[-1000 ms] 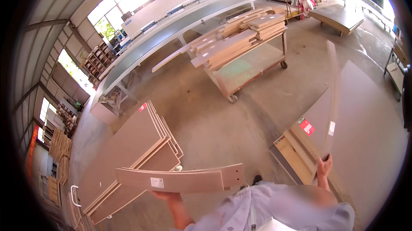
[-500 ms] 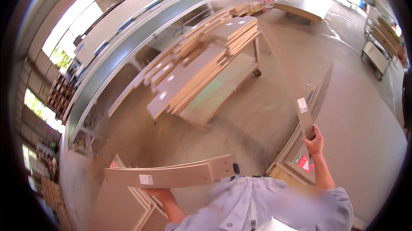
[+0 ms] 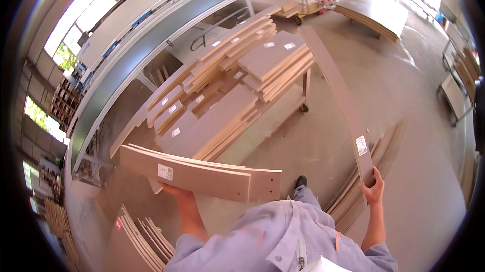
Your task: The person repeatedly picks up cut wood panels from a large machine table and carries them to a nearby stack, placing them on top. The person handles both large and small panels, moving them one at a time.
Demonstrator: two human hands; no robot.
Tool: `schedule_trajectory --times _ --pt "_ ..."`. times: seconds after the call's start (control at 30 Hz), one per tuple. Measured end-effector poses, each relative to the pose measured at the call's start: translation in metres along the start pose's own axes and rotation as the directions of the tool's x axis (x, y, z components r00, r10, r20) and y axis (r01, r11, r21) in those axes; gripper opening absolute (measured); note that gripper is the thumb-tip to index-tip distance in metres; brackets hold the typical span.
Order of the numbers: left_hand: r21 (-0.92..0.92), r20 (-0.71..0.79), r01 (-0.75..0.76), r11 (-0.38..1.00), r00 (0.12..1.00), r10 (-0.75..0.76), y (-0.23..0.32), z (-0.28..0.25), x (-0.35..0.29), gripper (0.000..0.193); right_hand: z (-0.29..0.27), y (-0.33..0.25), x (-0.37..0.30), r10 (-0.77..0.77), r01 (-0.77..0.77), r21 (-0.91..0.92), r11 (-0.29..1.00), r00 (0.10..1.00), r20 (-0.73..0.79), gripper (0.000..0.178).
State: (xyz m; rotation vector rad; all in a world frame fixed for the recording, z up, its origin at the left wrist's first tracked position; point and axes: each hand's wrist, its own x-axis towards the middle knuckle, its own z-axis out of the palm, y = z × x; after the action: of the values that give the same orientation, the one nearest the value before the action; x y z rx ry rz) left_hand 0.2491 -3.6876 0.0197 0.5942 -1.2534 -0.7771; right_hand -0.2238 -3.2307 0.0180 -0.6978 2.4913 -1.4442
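Observation:
My left hand [image 3: 177, 192] is closed round the lower edge of a small bundle of flat boards [image 3: 207, 175], held level in front of me. They are brown-grey with pale edges; a white label sits on the front board, and small dark holes show at the right end. A long narrow board [image 3: 336, 85] slants up and away on the right. My right hand [image 3: 374, 187] grips its near end, just below another white label. The left fingers are mostly hidden behind the boards.
Ahead stands a wheeled cart [image 3: 298, 103] stacked with labelled panels and strips. Several panels [image 3: 136, 241] lean upright at the lower left, and a large grey panel stack [image 3: 419, 186] lies at right. Beyond the cart runs a long machine [image 3: 131, 44]. A low panel pile [image 3: 374, 12] stands far back.
My body has moved forward, nearer the stacked cart. The boards in my left hand have risen in view, and the long board in my right hand has come along. One foot now shows ahead.

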Motion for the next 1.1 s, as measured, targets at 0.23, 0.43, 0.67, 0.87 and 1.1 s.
schedule_trajectory --times 0.23,0.43,0.67,0.87,1.1 --pt "-0.337 -0.218 0.192 0.922 0.936 -0.275 -0.044 0.133 0.039 0.052 0.032 -0.051 0.279 -0.201 0.221 -0.059 0.973 0.949 0.245 0.074" --pt "-0.539 -0.328 0.159 0.827 0.865 -0.380 -0.112 0.191 0.064 0.058 0.132 -0.114 0.478 -0.318 0.408 -0.078 0.910 0.805 0.501 0.067" --pt "-0.489 -0.509 0.069 0.869 0.787 -0.349 -0.126 0.273 0.084 0.056 0.259 -0.187 0.673 -0.412 0.649 -0.011 0.761 0.496 0.764 0.064" --pt "-0.018 -0.565 0.012 1.000 0.825 -0.020 -0.122 0.316 0.084 0.057 0.414 -0.242 0.802 -0.476 0.802 0.160 0.575 0.169 0.863 0.067" --pt "-0.109 -0.832 -0.080 0.991 0.553 -0.047 -0.077 0.420 0.044 0.054 0.545 -0.294 0.884 -0.474 0.814 0.362 0.454 -0.124 0.872 0.067"
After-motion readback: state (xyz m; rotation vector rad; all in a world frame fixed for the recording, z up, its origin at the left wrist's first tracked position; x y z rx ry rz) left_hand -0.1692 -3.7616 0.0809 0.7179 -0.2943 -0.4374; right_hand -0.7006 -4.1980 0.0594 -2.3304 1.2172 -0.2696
